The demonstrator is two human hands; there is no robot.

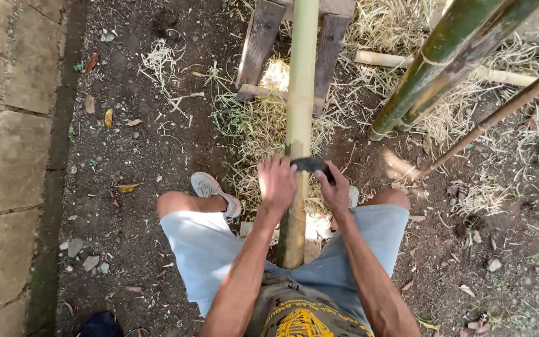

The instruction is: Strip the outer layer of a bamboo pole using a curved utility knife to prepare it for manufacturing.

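Note:
A long pale-green bamboo pole (301, 81) runs from between my legs up over a wooden sawhorse (263, 37). A dark curved blade (310, 164) lies across the pole. My left hand (276, 182) grips the blade's left end, fingers curled against the pole. My right hand (335, 190) grips the blade's right end on the other side of the pole. The pole's near end (291, 249) rests against my lap.
Bamboo shavings (251, 118) litter the dirt under the sawhorse. Two thick green bamboo culms (444, 62) and a thin stick (500, 112) lean at the right. Another pale pole (513, 76) lies behind them. Stone paving (7, 156) borders the left. My shoe (210, 187) is on the dirt.

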